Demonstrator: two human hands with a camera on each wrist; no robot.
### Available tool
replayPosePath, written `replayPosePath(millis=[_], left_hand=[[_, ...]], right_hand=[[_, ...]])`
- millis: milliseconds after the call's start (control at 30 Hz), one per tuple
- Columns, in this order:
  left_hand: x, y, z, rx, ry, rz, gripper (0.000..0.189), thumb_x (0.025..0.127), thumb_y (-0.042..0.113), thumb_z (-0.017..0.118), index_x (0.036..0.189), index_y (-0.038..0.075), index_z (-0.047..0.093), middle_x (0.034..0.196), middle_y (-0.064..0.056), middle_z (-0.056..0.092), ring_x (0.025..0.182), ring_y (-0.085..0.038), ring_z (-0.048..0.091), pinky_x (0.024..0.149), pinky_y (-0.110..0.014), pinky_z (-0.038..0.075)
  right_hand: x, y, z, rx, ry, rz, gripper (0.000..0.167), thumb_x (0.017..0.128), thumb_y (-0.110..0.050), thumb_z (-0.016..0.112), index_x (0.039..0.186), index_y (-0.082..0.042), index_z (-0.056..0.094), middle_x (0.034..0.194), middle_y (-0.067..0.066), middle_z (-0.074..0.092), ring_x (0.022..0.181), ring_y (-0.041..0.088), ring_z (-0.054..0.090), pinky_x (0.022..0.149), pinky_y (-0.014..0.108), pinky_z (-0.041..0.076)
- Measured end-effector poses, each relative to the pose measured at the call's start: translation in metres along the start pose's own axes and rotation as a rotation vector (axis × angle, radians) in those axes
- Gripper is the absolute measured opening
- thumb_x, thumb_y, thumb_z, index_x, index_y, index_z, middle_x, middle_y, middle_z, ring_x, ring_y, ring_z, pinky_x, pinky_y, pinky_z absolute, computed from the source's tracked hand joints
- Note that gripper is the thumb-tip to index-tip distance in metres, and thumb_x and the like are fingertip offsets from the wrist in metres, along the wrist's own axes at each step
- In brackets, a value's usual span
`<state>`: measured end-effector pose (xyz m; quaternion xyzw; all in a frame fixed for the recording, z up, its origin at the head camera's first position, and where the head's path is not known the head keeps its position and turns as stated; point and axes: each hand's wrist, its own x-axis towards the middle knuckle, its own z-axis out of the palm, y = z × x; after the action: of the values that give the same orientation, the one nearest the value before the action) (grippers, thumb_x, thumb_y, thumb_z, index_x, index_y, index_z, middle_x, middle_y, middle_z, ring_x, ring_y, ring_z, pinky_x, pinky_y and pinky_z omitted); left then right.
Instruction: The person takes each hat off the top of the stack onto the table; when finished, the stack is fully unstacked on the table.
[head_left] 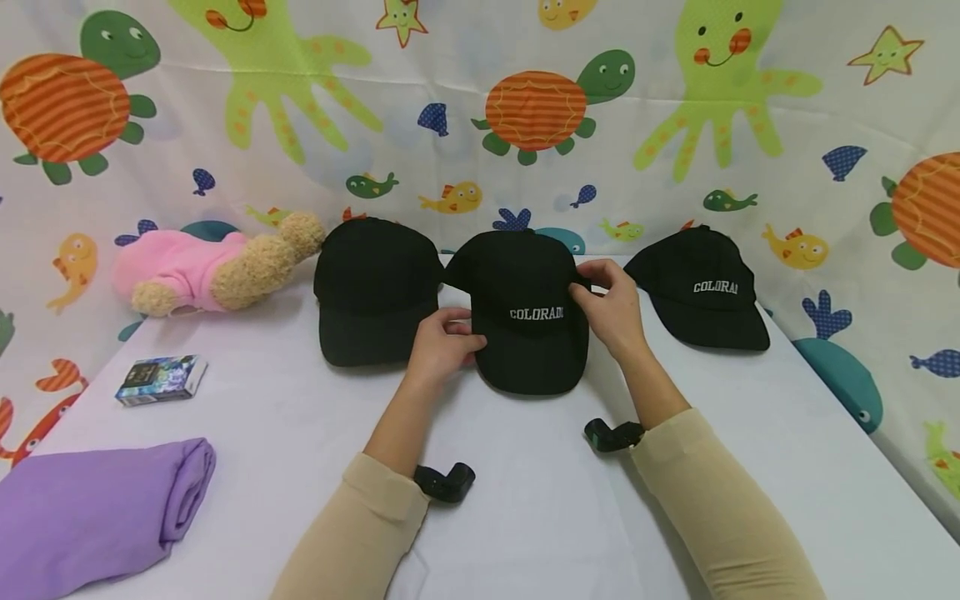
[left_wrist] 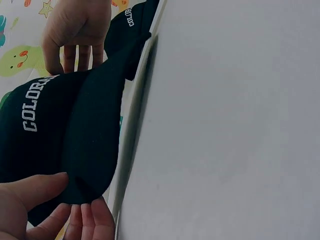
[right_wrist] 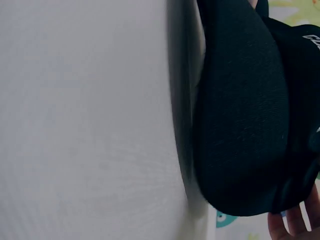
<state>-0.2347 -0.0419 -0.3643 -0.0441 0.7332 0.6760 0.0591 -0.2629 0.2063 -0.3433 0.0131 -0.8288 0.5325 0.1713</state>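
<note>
The black baseball cap (head_left: 525,267) in the middle, with white COLORADO lettering on its front, is held between both hands. My left hand (head_left: 438,346) pinches the left edge of its brim; in the left wrist view the thumb (left_wrist: 42,187) lies on top and the fingers (left_wrist: 87,220) underneath. On the opposite side, my right hand (head_left: 617,312) grips the lower crown with thumb and fingers. The right wrist view shows the brim (right_wrist: 240,110) close over the table and fingertips (right_wrist: 295,220) at the cap's side.
A black cap (head_left: 375,275) sits to the left, and another COLORADO cap (head_left: 708,292) to the right. Farther left are a plush toy in pink (head_left: 195,267), a small patterned box (head_left: 161,379) and a folded purple cloth (head_left: 97,517). A sea-animal curtain (head_left: 300,200) hangs behind the white table (head_left: 525,500).
</note>
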Motion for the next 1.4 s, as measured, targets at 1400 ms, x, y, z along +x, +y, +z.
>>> replayPosePath(millis=[1400], left_hand=[[0.023, 0.004, 0.066, 0.119, 0.053, 0.05, 0.041, 0.084, -0.003, 0.075, 0.124, 0.003, 0.066, 0.099, -0.01, 0.066, 0.061, -0.013, 0.058, 0.061, -0.022, 0.053]], right_hand=[[0.025, 0.022, -0.039, -0.095, 0.084, 0.095, 0.029, 0.096, -0.008, 0.06, 0.123, 0.002, 0.063, 0.126, 0.016, 0.063, 0.119, 0.027, 0.057, 0.102, 0.037, 0.044]])
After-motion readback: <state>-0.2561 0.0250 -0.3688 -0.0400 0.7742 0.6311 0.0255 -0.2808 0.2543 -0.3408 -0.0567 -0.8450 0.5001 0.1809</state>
